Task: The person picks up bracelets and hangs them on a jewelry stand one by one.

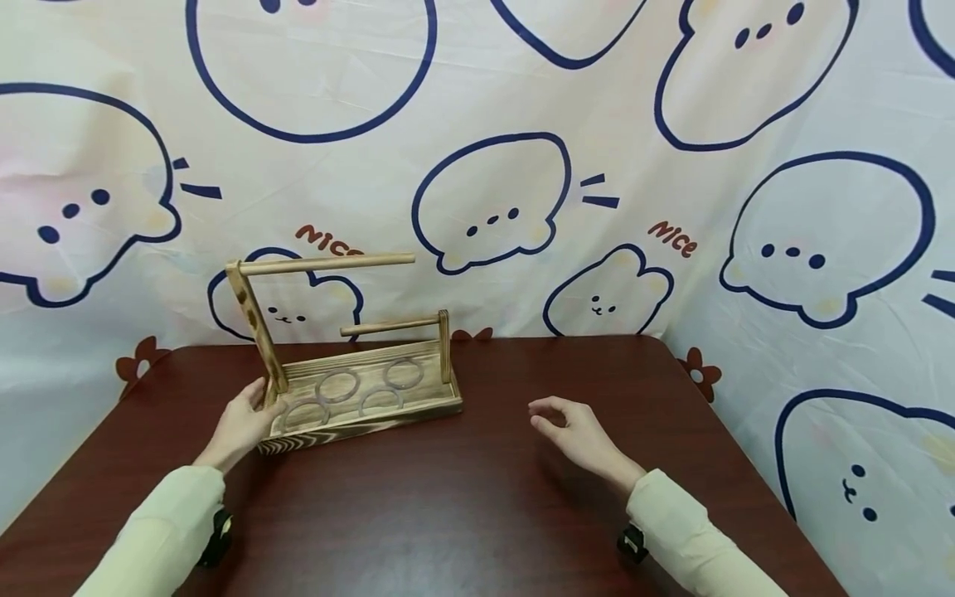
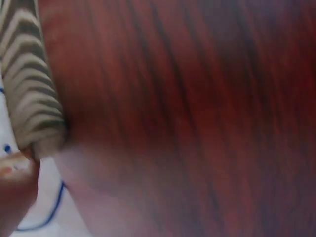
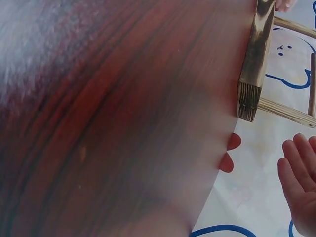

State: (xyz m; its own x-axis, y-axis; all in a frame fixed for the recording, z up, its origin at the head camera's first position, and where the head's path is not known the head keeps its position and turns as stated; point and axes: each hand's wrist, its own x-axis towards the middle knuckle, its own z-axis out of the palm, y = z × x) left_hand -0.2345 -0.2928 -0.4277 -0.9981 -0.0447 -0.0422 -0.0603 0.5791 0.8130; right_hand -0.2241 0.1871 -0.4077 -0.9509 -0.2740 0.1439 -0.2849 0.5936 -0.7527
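A wooden rack stands toward the back left of the table, its base a shallow tray with several round ring shapes in it. One tall post and one short post rise from its two ends, each with a horizontal rod. My left hand grips the rack's left end, thumb over the edge. In the left wrist view the rack's dark-grained corner is at the upper left, with part of the hand below. To the right of the rack, apart from it, my right hand hovers over the table with relaxed, bent fingers, holding nothing.
A dark red-brown wooden table carries the rack. Behind and at the sides hangs a pale curtain with blue cartoon outlines, meeting the table's back edge. Each wrist wears a small black device.
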